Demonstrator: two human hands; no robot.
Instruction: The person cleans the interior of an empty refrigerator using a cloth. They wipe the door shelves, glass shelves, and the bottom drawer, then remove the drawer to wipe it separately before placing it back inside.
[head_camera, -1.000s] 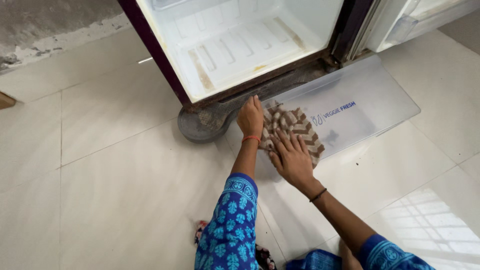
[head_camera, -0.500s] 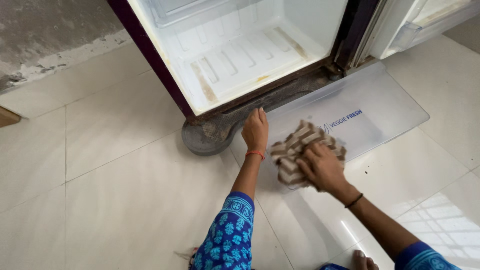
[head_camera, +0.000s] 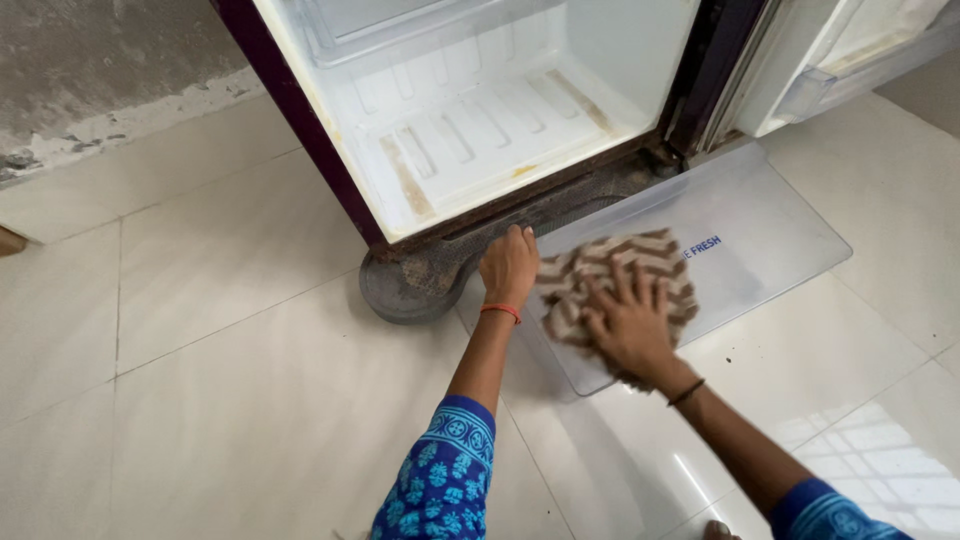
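A clear plastic fridge tray (head_camera: 790, 230) lies flat on the tiled floor in front of an open fridge. My right hand (head_camera: 628, 325) presses flat, fingers spread, on a brown and white striped cloth (head_camera: 610, 268) lying on the tray's left half. My left hand (head_camera: 508, 265) rests on the tray's near-left corner, by the fridge's lower edge, with a red thread band on the wrist.
The open fridge (head_camera: 470, 120) is white inside with yellowish stains on its floor. Its door (head_camera: 850, 50) swings out at the upper right. A round grey stand (head_camera: 405, 290) sits under the fridge's left corner. A rough grey wall (head_camera: 90, 80) runs at the upper left.
My right hand has slid the cloth over the tray, first right and now spread out flat toward the tray's middle. My left hand has stayed at the tray's corner.
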